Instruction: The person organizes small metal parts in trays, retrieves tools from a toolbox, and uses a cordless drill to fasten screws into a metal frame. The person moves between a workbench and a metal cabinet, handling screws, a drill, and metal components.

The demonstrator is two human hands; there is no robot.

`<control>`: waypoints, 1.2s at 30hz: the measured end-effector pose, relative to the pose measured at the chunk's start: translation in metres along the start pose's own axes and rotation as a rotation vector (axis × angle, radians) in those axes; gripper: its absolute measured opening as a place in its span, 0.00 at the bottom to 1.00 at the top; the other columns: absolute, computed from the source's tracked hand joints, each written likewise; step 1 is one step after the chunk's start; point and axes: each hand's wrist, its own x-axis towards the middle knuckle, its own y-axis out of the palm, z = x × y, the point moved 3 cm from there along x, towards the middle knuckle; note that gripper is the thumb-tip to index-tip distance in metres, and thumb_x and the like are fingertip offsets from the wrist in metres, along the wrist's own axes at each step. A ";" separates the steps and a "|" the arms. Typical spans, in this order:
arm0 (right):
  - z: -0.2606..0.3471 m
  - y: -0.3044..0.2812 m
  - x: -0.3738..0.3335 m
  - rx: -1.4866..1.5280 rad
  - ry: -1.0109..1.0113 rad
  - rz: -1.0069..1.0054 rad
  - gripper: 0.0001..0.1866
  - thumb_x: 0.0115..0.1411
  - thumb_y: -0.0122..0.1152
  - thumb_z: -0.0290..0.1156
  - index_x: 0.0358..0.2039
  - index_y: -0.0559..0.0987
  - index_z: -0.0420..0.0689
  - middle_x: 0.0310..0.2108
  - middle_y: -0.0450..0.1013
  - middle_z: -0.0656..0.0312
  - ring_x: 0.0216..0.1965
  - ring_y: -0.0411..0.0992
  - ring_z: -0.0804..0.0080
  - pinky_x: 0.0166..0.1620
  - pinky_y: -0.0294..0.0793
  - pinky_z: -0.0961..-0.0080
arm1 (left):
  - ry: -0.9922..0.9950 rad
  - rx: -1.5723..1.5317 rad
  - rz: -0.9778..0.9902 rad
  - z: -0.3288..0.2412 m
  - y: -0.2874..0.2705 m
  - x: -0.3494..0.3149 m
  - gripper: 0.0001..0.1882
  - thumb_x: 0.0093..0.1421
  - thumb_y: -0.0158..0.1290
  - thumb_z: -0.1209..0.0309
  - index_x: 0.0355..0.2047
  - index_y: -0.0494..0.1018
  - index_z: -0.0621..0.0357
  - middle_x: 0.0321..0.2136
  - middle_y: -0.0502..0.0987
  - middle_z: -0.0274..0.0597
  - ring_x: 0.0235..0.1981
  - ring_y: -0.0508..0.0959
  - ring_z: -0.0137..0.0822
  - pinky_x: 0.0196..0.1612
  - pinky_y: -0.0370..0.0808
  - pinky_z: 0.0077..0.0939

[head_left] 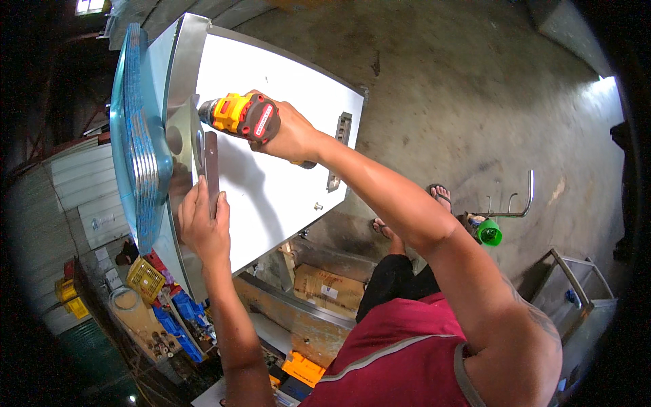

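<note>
My right hand (296, 133) is wrapped round the grip of a yellow and black cordless drill (237, 114). The drill's chuck points left, close to the stainless steel edge (183, 64) of a large white panel (285, 85). Whether the tip touches metal cannot be made out. Just below the chuck, my left hand (205, 224) pinches a flat grey metal bar (212, 159) between thumb and fingers. The bar stands along the steel edge, beside a curved metal piece (180, 139) with a round opening.
Left of the panel lies a blue-wrapped curved stack (139, 149). A slotted metal strip (339, 152) sits on the panel's right side. Below are a cardboard box (329, 290), an orange case (303, 368) and a yellow basket (146, 278). A green cup (489, 233) and metal frame (576, 278) stand right.
</note>
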 end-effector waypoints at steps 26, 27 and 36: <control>-0.096 -0.110 -0.344 -0.085 0.683 0.259 0.23 0.50 0.62 0.16 0.47 0.71 0.41 0.34 0.76 0.60 0.28 0.75 0.73 0.29 0.77 0.74 | -0.125 -0.347 0.131 -0.101 0.012 -0.172 0.28 0.61 0.58 0.55 0.59 0.70 0.54 0.51 0.74 0.44 0.50 0.74 0.45 0.53 0.73 0.43; -0.098 -0.113 -0.358 -0.179 0.858 0.324 0.26 0.49 0.64 0.15 0.49 0.69 0.42 0.35 0.76 0.60 0.28 0.75 0.72 0.29 0.77 0.73 | -0.158 -0.489 0.282 -0.118 0.011 -0.217 0.26 0.61 0.58 0.57 0.56 0.71 0.54 0.49 0.75 0.45 0.48 0.76 0.45 0.51 0.74 0.43; -0.089 -0.065 -0.360 -0.462 0.708 1.045 0.18 0.56 0.61 0.18 0.48 0.74 0.39 0.37 0.78 0.58 0.29 0.76 0.70 0.28 0.76 0.71 | -1.926 -0.812 0.160 -0.279 -0.005 -0.603 0.18 0.61 0.55 0.58 0.43 0.79 0.57 0.37 0.82 0.53 0.41 0.82 0.53 0.43 0.77 0.42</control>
